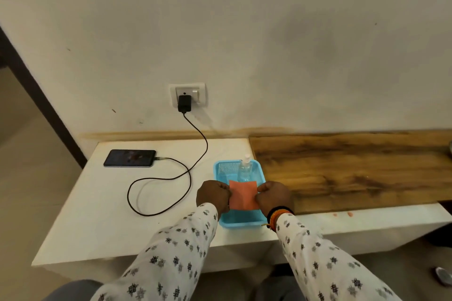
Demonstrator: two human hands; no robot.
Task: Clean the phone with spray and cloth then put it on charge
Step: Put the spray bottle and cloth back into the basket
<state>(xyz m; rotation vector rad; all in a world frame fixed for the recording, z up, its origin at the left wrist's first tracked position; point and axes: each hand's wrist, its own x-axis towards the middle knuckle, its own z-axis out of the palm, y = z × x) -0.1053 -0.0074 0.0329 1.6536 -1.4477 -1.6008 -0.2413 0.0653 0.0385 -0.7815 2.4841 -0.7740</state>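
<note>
Two hands are holding one small orange cloth (243, 194) right now, and I am watching them from far away. My left hand (212, 197) is pinching the left edge and my right hand (274, 197) is pinching the right edge, so both grips are closed on the cloth and are pulling it flat. They are hanging over the blue basket (221, 168), and the spray bottle (245, 168) is standing up inside it, just behind the cloth.

I am thinking about what could go wrong. If I am dropping the cloth in carelessly, it may bump the bottle and tip it over, because the bottle looks tall and thin. If one hand is letting go too soon, the cloth may flop onto the tabletop (102, 215) and miss the basket.

The phone (129, 158) is lying flat far off to the left of my grips, near the back corner, well apart from the cloth. Its cable (188, 179) is plugged into it and is looping across to the black charger (184, 103) in the wall socket (199, 95). A sleeve catching that loop could drag the phone along.
</note>
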